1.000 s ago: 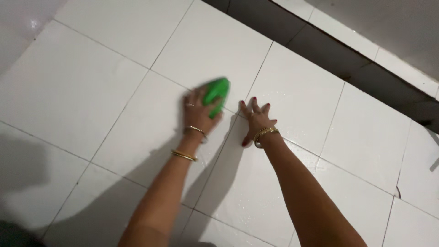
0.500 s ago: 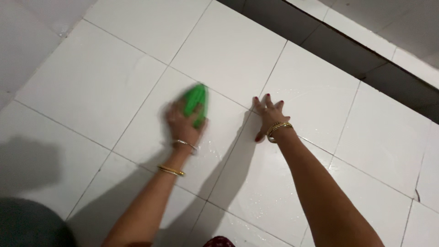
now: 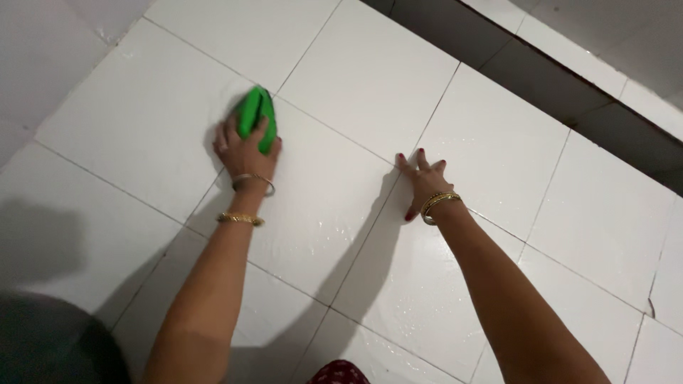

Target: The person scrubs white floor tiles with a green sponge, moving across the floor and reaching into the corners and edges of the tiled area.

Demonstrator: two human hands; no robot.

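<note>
A bright green plastic scrub brush [image 3: 256, 117] is gripped by the left hand [image 3: 245, 153] at ten o'clock on the white tiled floor [image 3: 142, 121]. Wet sheen is seen only on central tiles; most look unscrubbed. The right hand [image 3: 423, 179] is pressed flat, fingers spread, at two o'clock, holding nothing.

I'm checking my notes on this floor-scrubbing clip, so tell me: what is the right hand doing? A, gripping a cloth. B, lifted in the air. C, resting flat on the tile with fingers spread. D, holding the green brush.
C: the right hand lies palm-down on the white tile, fingers spread and holding nothing, while the left hand grips the green brush.
</note>
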